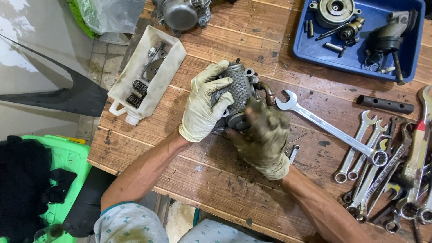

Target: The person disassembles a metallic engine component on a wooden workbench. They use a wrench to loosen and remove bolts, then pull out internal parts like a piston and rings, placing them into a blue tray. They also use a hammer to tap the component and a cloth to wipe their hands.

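Note:
A grey metal engine part (241, 87) with a finned, textured body and a brass elbow fitting (266, 92) rests on the wooden workbench (211, 180). My left hand (204, 103), in a pale dirty glove, wraps over its left side. My right hand (263, 135), in a dark greasy glove, grips its lower right end near a round cap. Both hands hold the part against the bench.
A long combination wrench (330, 130) lies just right of the part. Several more wrenches (387, 175) pile up at the right. A blue tray (301, 45) of parts sits at the top right. A cut white container (146, 74) with springs lies at the left. A green bin (67, 162) stands below the bench edge.

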